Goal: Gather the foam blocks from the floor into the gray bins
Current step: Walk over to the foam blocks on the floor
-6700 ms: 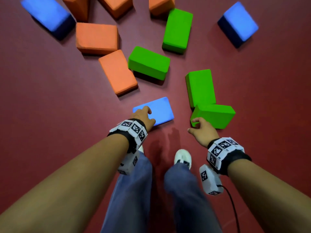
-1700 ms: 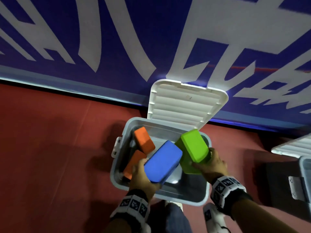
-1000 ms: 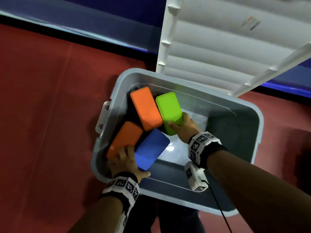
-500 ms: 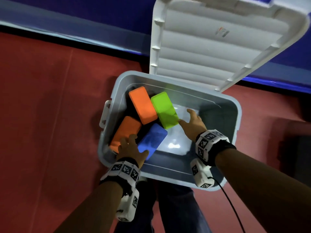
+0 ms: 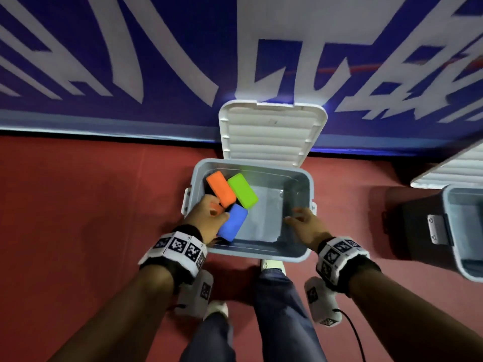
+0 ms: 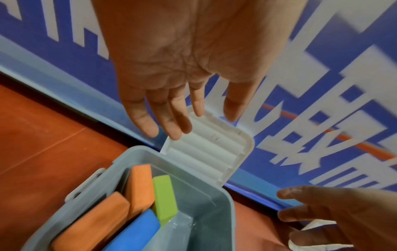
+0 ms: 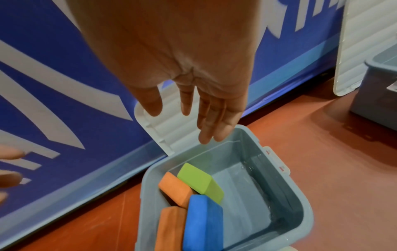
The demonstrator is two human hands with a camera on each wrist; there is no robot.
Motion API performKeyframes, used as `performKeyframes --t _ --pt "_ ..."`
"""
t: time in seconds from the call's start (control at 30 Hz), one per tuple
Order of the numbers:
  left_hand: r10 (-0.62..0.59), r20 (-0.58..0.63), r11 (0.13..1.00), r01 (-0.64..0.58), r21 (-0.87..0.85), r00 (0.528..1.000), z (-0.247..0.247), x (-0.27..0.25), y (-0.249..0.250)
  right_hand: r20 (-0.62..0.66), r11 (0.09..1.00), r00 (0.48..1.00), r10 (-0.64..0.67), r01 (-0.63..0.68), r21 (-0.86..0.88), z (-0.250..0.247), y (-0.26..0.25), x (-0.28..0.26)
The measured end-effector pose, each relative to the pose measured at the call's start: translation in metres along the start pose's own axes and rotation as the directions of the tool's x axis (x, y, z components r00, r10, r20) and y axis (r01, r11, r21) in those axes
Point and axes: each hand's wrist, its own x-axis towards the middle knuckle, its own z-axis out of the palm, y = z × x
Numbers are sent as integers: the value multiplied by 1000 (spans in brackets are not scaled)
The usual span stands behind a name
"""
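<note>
Four foam blocks, two orange, one green (image 5: 242, 190), one blue (image 5: 232, 222), lie packed at the left side of the gray plastic bin (image 5: 295, 253). The left hand (image 5: 206, 217) and the right hand (image 5: 305, 226) hover above with fingers spread, holding nothing. I think lifting straight up avoids the rim. Only the head view shows a second gray bin (image 5: 467, 273).

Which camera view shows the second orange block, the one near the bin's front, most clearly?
The left wrist view: the front orange block shows nearly whole. In the head view the left hand covers most of it. The right wrist view shows only its narrow side.
</note>
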Motion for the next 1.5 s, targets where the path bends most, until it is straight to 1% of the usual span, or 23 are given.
performKeyframes --t 0.07,0.13,0.3,0.37,0.43,0.47,0.53,0.63,0.73,0.83,0.93,1.07,1.17,1.23,1.33,1.43,1.5 --pt "52 26 998 -52 -19 998 -11 -28 10 -62 998 998 -22 26 63 -5 -1 -35" --pt "103 66 995 -104 2 992 -20 -56 13 -109 994 994 -33 44 102 -2 4 -72" --pt "201 165 976 -212 48 966 -38 -128 -7 -235 992 971 -39 66 109 26 27 -177" --pt "250 186 957 -271 99 950 -41 -160 -14 -263 988 965 -15 54 142 40 39 -221" --pt "274 216 938 -310 154 937 -37 -189 -17 -272 984 962 22 27 174 54 59 -262" --pt "277 247 928 -326 183 929 -31 -204 -18 -273 979 961 51 6 204 60 72 -281" --pt "264 348 915 -348 205 900 -12 -233 -19 -269 964 957 111 -38 263 72 101 -318" --pt "250 478 869 -413 273 842 24 -276 -29 -265 935 942 207 -111 336 90 152 -364" --pt "244 554 826 -470 312 796 58 -317 -46 -265 904 917 299 -184 385 107 205 -404" --pt "223 614 768 -524 368 757 96 -361 -67 -266 868 893 363 -220 445 123 260 -446" --pt "181 696 684 -597 419 695 145 -412 -90 -265 821 869 417 -236 520 140 323 -495" --pt "124 784 552 -699 455 608 233 -505 -130 -269 728 815 513 -247 640 174 430 -576" --pt "66 847 461 -769 443 527 312 -585 -175 -248 622 753 609 -260 739 208 524 -654" --pt "24 881 399 -813 425 472 362 -642 -209 -223 539 694 685 -277 796 233 586 -707" --pt "-52 926 337 -866 369 375 428 -729 -258 -181 432 604 776 -301 850 271 669 -777" --pt "-126 950 272 -911 311 287 477 -790 -295 -126 343 539 832 -323 882 300 733 -825" --pt "-153 954 237 -928 288 257 505 -817 -310 -91 292 512 854 -328 898 312 768 -845"
